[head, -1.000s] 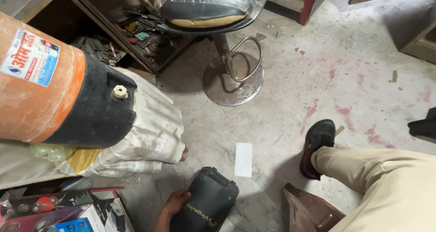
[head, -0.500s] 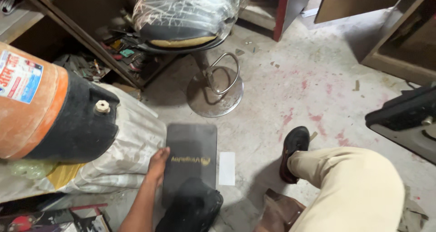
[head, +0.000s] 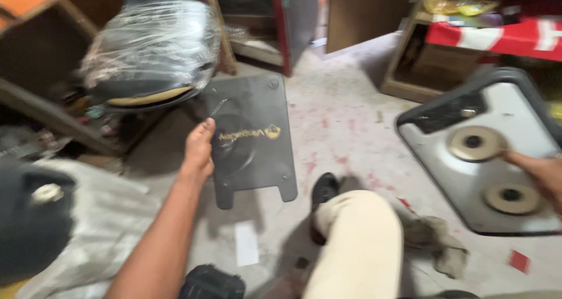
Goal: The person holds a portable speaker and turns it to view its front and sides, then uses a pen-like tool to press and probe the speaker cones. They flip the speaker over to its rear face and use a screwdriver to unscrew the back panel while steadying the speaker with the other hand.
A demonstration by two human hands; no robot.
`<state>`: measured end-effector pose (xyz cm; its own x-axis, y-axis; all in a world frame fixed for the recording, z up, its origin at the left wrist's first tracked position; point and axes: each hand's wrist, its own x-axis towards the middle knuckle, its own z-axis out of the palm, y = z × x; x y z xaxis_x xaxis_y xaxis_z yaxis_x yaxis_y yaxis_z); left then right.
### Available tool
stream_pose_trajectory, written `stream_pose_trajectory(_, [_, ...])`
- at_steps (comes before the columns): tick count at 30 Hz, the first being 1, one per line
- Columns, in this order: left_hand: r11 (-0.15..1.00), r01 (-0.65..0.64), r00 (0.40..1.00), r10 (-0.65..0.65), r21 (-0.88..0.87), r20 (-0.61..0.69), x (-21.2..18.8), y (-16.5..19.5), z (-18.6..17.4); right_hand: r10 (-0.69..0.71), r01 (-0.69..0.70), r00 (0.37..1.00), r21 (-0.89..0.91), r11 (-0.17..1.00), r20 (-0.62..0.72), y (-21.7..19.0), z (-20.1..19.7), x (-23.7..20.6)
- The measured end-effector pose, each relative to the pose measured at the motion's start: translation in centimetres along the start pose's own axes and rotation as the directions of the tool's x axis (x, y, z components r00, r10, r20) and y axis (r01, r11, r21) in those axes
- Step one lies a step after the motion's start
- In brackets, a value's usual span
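The left hand (head: 199,150) grips the left edge of a flat dark panel (head: 253,136) (gold logo on its face), holding it up above the stained concrete floor (head: 345,129). The right hand (head: 541,173) touches a grey stove top (head: 486,153) with 2 round burners. A plastic-wrapped stool (head: 149,53) stands behind.

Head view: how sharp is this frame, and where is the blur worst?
Head view: motion blur throughout; the dark panel in the left hand is softened but readable in shape, the stove top at the right hand is smeared, and the wrapped chair seat shows plastic glare.
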<state>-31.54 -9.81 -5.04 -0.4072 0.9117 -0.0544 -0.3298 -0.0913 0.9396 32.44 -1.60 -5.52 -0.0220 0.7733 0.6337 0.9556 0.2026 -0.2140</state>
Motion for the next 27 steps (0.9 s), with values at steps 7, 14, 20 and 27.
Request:
stream_pose_trajectory(7, [0.994, 0.022, 0.955, -0.051, 0.103, 0.294, 3.6, 5.4, 8.8, 0.239, -0.243, 0.950, -0.005, 0.970, 0.203, -0.6, -0.5, 0.6])
stream_pose_trajectory(14, [0.836, -0.224, 0.838, -0.097, 0.501, 0.537, 3.8, 10.0, 18.2, 0.338, -0.371, 0.847, 0.001, 0.929, 0.409, -4.7, -0.7, 2.0])
stream_pose_trajectory(20, [0.633, -0.532, 0.527, -0.274, 0.563, 0.805, 4.5, 9.8, 26.3, 0.341, -0.449, 0.763, 0.071, 0.891, 0.549, -7.4, 0.9, 1.6])
stream_pose_trajectory(27, [0.552, -0.730, 0.095, -0.502, 0.403, 0.859, 3.2, 5.2, 34.1, 0.224, -0.525, 0.701, 0.277, 0.804, 0.677, -10.4, 1.5, 0.6])
